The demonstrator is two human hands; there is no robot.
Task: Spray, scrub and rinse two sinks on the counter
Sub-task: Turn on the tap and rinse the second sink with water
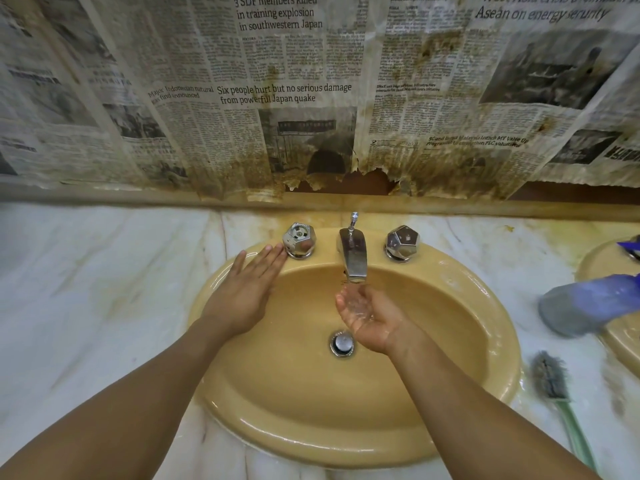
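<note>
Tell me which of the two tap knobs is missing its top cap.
The left knob, just beyond the left hand: its top shows an open round recess, while the right knob has a closed faceted top.

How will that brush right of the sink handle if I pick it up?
The brush is probably light: thin green handle, small bristle head. The handle may be slippery, since the counter around it looks wet. Lying flat, it seems unlikely to roll, and the frayed grey bristles would likely flex when pushed.
</note>
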